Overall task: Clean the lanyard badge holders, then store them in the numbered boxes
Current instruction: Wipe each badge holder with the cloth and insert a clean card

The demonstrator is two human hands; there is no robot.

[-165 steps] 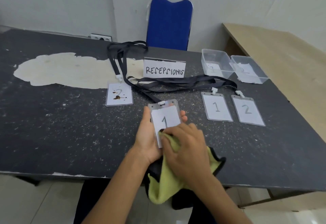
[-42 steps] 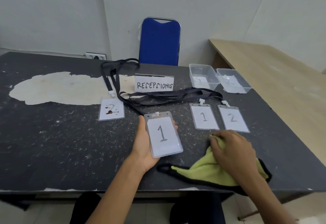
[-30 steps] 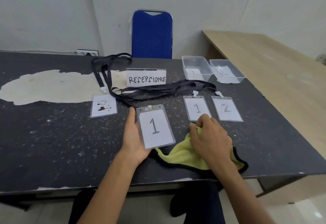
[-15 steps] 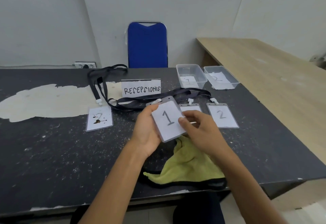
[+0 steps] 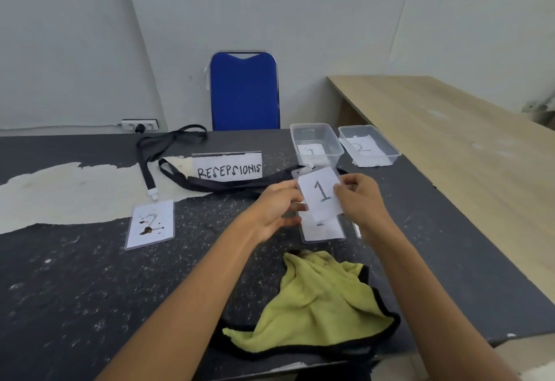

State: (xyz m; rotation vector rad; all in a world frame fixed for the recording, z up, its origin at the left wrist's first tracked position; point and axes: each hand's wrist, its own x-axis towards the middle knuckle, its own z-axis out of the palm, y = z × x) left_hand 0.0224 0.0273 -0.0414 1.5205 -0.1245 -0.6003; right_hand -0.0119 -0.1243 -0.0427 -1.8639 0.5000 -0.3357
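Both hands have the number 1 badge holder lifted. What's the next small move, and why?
Probably carry the number 1 badge holder forward and lower it into the clear box marked 1. Its card shows no stains, the left hand and right hand pinch its sides, the yellow cloth lies on the table, and that box stands open just behind it.

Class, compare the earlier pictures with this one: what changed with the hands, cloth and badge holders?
The right hand let go of the yellow cloth, which now lies on the table, and joined the left hand in pinching the cleaned 1 holder, lifted toward box 1. The stained 2 holder and sign stayed put.
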